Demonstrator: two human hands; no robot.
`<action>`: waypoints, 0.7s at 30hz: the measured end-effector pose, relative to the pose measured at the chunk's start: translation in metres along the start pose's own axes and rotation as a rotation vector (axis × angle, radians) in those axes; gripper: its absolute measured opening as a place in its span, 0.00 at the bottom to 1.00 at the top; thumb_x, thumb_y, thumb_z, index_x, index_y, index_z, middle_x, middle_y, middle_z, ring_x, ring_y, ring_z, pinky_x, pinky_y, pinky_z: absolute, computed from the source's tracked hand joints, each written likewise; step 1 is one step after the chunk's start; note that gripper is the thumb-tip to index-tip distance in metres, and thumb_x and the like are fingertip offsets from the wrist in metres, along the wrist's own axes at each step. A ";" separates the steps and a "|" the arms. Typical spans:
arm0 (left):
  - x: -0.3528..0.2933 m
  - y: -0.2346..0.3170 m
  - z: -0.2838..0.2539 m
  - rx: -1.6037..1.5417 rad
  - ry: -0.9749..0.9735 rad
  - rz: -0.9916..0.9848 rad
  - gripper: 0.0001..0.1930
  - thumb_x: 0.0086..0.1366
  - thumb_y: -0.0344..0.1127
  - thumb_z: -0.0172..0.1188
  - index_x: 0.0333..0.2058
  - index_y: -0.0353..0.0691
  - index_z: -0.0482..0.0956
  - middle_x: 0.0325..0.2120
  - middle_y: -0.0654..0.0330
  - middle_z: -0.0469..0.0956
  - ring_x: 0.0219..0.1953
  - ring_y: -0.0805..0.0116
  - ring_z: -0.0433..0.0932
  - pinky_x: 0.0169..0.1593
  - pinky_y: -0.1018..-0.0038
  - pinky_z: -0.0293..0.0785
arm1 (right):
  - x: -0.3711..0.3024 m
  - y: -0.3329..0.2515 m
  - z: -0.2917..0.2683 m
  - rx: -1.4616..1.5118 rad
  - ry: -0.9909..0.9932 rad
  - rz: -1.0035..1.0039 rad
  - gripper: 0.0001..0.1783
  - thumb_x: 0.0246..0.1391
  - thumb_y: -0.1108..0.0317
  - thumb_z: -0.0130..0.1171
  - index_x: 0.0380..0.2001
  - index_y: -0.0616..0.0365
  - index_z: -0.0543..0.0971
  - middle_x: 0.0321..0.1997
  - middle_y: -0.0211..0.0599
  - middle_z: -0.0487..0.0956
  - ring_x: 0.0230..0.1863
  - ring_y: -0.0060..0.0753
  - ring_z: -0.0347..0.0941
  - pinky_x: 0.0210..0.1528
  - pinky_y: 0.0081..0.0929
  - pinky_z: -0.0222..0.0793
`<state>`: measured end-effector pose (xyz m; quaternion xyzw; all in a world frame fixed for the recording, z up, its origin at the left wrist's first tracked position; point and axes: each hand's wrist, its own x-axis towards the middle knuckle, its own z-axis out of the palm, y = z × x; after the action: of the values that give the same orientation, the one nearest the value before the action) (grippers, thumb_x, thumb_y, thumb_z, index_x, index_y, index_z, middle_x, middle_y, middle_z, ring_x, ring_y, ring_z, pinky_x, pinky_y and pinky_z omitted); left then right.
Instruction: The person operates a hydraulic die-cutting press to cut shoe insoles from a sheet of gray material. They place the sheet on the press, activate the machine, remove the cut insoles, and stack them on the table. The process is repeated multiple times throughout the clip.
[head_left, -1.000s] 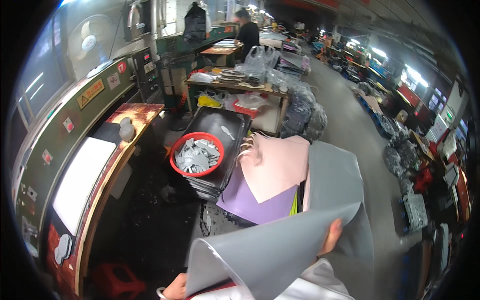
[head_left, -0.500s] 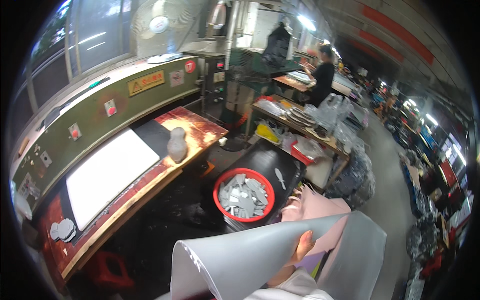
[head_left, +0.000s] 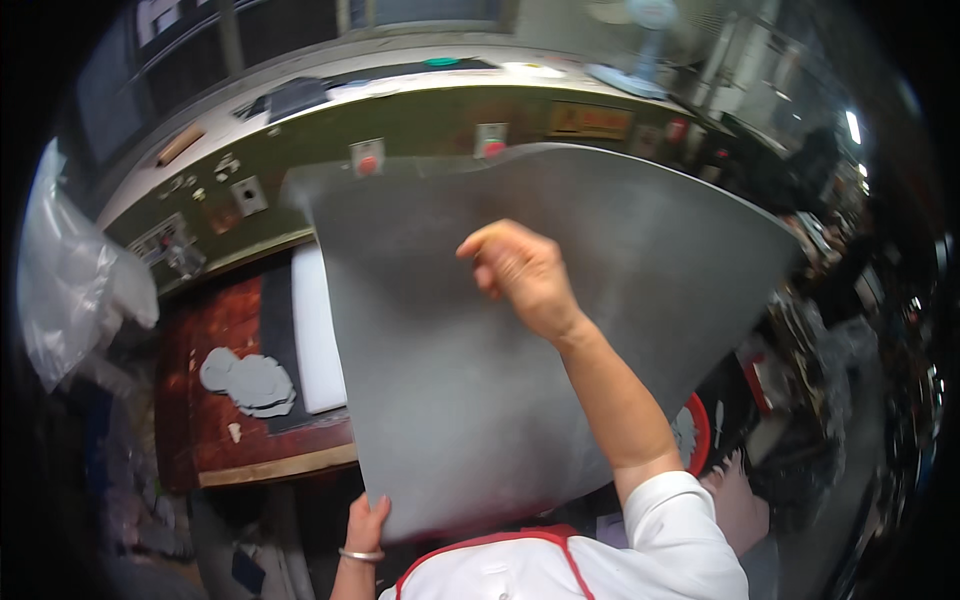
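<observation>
A large grey sheet (head_left: 450,400) spreads out in front of me and covers much of the machine's worktable. At its near left corner, my left hand (head_left: 368,520) is closed on the edge, thumb on top. My right hand (head_left: 515,270) is over the middle of the sheet, its fingers curled and slightly smeared by motion; I see nothing in them. Beyond the sheet's left edge, a strip of a white board (head_left: 316,330) shows on the table. A stack of grey cut shapes (head_left: 250,382) rests on the reddish tabletop (head_left: 225,445) to its left.
The green machine beam (head_left: 440,125) runs behind the sheet, with red buttons (head_left: 369,164) on it. A clear plastic bag (head_left: 70,280) hangs at the far left. On the right, the arm partly hides a red basin (head_left: 698,435) of grey pieces. A fan (head_left: 645,50) stands behind.
My view has turned left to the machine table. The grey sheet, rolled over at my right before, is now spread over the table. Both hands are now in view, the left on a corner.
</observation>
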<state>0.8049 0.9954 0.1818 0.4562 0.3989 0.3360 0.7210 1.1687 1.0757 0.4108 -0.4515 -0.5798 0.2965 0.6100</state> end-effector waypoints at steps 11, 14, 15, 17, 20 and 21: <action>0.065 0.023 -0.070 -0.058 0.282 0.047 0.14 0.68 0.32 0.53 0.48 0.29 0.74 0.41 0.60 0.78 0.42 0.74 0.74 0.49 0.76 0.68 | -0.152 0.198 -0.136 -1.197 0.517 0.677 0.23 0.46 0.58 0.66 0.46 0.54 0.79 0.41 0.52 0.80 0.44 0.53 0.77 0.47 0.39 0.72; 0.078 0.035 -0.083 0.051 0.295 0.073 0.16 0.66 0.35 0.54 0.47 0.29 0.75 0.39 0.61 0.79 0.40 0.74 0.75 0.47 0.76 0.69 | -0.160 0.203 -0.150 -0.994 0.613 0.739 0.24 0.42 0.59 0.70 0.43 0.57 0.81 0.38 0.48 0.82 0.43 0.45 0.79 0.48 0.34 0.72; 0.086 0.045 -0.087 0.071 0.269 0.093 0.16 0.66 0.35 0.55 0.47 0.28 0.75 0.38 0.62 0.79 0.39 0.75 0.75 0.47 0.77 0.69 | -0.149 0.204 -0.152 -0.876 0.620 0.680 0.24 0.40 0.61 0.72 0.42 0.60 0.80 0.39 0.45 0.82 0.43 0.40 0.79 0.48 0.33 0.72; 0.116 0.080 -0.101 0.292 0.400 -0.112 0.26 0.65 0.39 0.57 0.57 0.30 0.67 0.50 0.47 0.72 0.49 0.56 0.72 0.55 0.66 0.68 | -0.110 0.208 -0.150 -0.894 0.646 0.718 0.27 0.40 0.63 0.73 0.44 0.63 0.78 0.43 0.46 0.81 0.44 0.39 0.78 0.49 0.31 0.72; 0.213 0.146 -0.111 0.558 0.459 -0.077 0.33 0.62 0.46 0.59 0.59 0.29 0.64 0.57 0.44 0.67 0.56 0.53 0.68 0.60 0.58 0.62 | -0.015 0.226 -0.141 -0.433 0.703 0.469 0.29 0.44 0.63 0.70 0.51 0.59 0.75 0.44 0.40 0.80 0.42 0.29 0.77 0.45 0.28 0.74; 0.239 0.154 -0.106 0.244 0.497 -0.238 0.33 0.61 0.45 0.58 0.59 0.28 0.64 0.56 0.44 0.68 0.55 0.53 0.68 0.58 0.60 0.65 | 0.020 0.236 -0.141 -0.474 0.678 0.390 0.31 0.46 0.64 0.70 0.54 0.58 0.73 0.42 0.38 0.80 0.38 0.25 0.76 0.43 0.26 0.74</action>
<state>0.8019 1.2949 0.2319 0.3930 0.6514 0.3001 0.5755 1.3472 1.1625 0.2199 -0.7510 -0.3035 0.1005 0.5778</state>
